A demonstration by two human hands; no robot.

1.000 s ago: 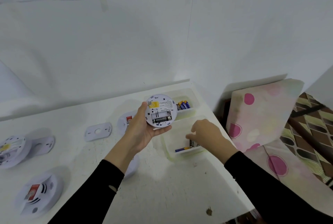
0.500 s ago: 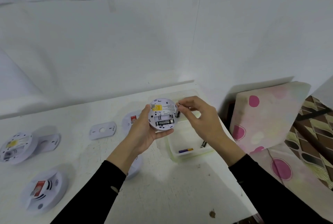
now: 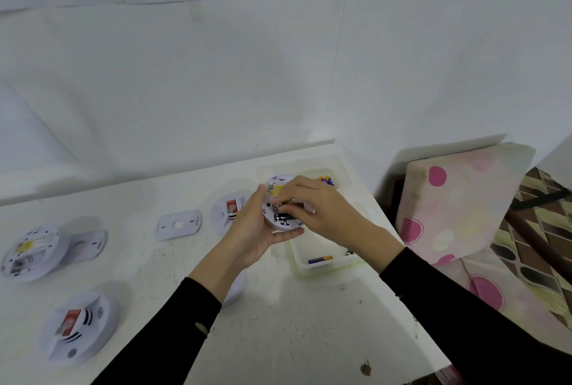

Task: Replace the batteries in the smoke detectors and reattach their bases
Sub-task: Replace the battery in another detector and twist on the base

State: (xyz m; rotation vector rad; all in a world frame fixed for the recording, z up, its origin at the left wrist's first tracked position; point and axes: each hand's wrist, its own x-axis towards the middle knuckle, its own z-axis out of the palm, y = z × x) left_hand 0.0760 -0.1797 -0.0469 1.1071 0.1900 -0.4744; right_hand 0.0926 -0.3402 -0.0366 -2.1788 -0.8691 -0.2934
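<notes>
The left hand [image 3: 253,236] cups a smoke detector [image 3: 284,225] above the table [image 3: 294,322], back side up, thumb on its far edge and fingers curled under its rim. The right hand [image 3: 325,214] reaches over it from the right, fingertips pinching a pale battery [image 3: 291,201] at the open compartment, just above a black battery [image 3: 282,216] seated there. Directly beneath the right wrist a clear tray [image 3: 328,268] holds a loose battery [image 3: 320,259]. Beyond the right hand's knuckles a second tray [image 3: 340,164] holds more batteries [image 3: 327,181]. Left of the left hand lies a base plate [image 3: 179,224].
</notes>
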